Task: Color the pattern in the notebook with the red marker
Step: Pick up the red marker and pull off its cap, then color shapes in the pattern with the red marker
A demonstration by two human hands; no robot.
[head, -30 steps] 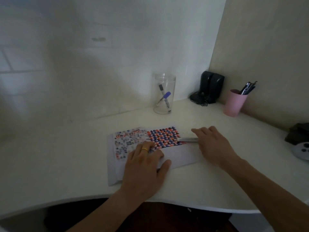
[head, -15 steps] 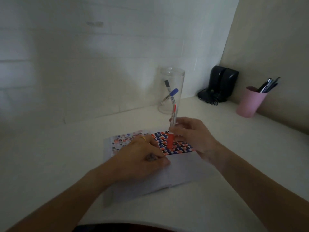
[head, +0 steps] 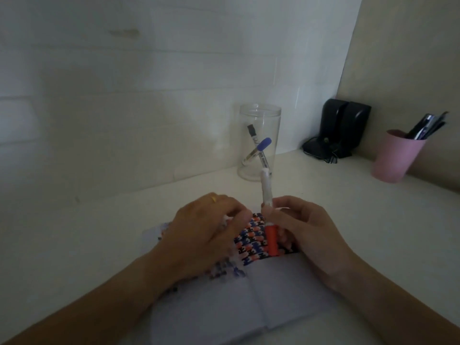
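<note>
Nearest the camera, two bare forearms are seen reaching in from the lower corners over an open notebook [head: 249, 310] that lies flat on the pale surface [head: 87, 245], its blank lower pages crossed by a central fold. Further in, the printed pattern [head: 251, 242] is seen across the upper part of the pages, filled with red and dark blue on the right half and paler on the left, where it is largely covered. The left hand [head: 199, 235] is laid over the pattern's left half with the fingers curled down and no object gripped in it; a gold ring [head: 214, 198] is worn on one finger. Just beside it, the right hand [head: 306, 235] is clamped around the red marker [head: 267, 212], which is held nearly upright above the coloured half, its red cap [head: 271, 241] pointed down and its white barrel rising past the fingertips. The two hands are close together, but whether they touch cannot be told. Behind them, near the wall, a clear jar [head: 258, 143] is stood holding two markers, one blue-capped. In the far right corner, black speakers [head: 346, 125] are set, and nearby a pink cup [head: 395, 158] is filled with pens.
</note>
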